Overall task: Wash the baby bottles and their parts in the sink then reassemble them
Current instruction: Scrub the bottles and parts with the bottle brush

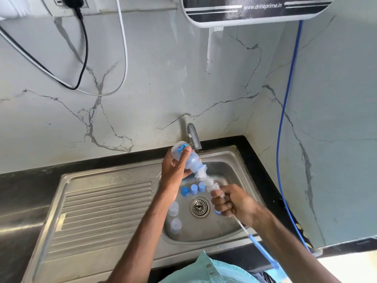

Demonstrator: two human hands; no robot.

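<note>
one baby bottle (194,161) was gripped, tilted, in my left hand (175,167) by the tap (193,134), over the sink (91,211). my right hand (231,201) clenched the bottle brush (207,180), its bristles at the bottle's mouth. three blue caps (193,189) lay beside the drain (200,206).

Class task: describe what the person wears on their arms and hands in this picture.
The left hand and right hand are bare: no gloves, watch or bracelets show. The forearms are uncovered, with no sleeve in sight. A pale turquoise buttoned shirt shows at the bottom edge.
</note>
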